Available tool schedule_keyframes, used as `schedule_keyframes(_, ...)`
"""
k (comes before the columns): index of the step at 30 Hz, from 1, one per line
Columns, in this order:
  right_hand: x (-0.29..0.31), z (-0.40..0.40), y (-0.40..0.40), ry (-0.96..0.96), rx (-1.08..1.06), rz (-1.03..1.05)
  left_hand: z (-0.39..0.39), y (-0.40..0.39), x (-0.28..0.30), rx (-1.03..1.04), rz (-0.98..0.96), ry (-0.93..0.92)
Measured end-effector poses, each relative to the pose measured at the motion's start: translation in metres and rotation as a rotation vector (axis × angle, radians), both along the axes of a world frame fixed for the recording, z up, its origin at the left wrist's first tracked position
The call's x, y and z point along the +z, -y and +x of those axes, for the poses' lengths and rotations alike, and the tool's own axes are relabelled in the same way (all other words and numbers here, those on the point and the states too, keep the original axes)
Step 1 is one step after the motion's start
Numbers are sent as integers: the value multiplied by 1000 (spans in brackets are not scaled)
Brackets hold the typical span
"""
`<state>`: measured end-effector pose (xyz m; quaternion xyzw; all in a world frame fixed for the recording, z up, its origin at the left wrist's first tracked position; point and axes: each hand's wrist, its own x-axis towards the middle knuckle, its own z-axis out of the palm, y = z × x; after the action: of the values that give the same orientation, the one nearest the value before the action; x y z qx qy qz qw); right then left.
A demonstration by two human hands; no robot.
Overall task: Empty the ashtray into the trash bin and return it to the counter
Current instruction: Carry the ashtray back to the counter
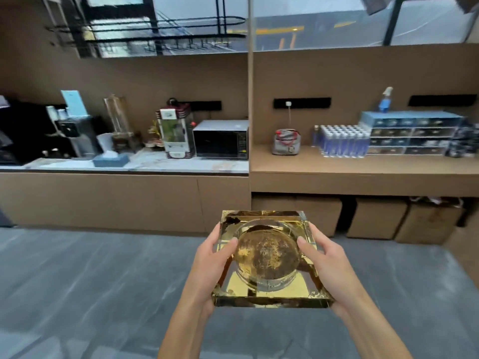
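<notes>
You are holding the ashtray [269, 257] in both hands, out in front of you over the grey floor [77, 281], well apart from the counter [145, 161] on the far left; your left hand [210, 257] is clasping its left edge and your right hand [329, 263] its right edge, thumbs lying on the top face beside the bowl, the other fingers wrapping underneath where you cannot see them.

The main risk is a drop; the piece is looking like thick, heavy glass with smooth faces, and a loosening grip on either side would be sending it onto the hard floor, where it would probably be chipping or shattering; a second risk is spilling, since tilting it while walking could be shaking residue out of the bowl before it is reaching a bin; no trash bin is showing here, so you are having to look for it, and looking away from the load is what could be causing a stumble or a knock against the cabinets [103, 200].

The ashtray is square and amber-gold, with bevelled edges catching the light; its round central bowl is looking dull and brown, smeared with what may be ash staining; whether loose ash is lying in it, I cannot tell; it is sitting roughly level, far edge tipping slightly up.
</notes>
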<state>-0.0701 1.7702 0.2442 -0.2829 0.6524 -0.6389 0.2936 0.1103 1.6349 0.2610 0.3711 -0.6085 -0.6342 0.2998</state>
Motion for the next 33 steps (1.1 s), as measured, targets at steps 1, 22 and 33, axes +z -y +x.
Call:
schedule_keyframes(1,0,3,19,-3,24,-3,3,16,-3,23,-2,2)
schedule_keyframes(22,3,30,310,-17,327,-32,57,260,-16,350,54,16)
schedule_keyframes(33,0,-2,484,5,459,-10,36,410,-16,416,56,-15)
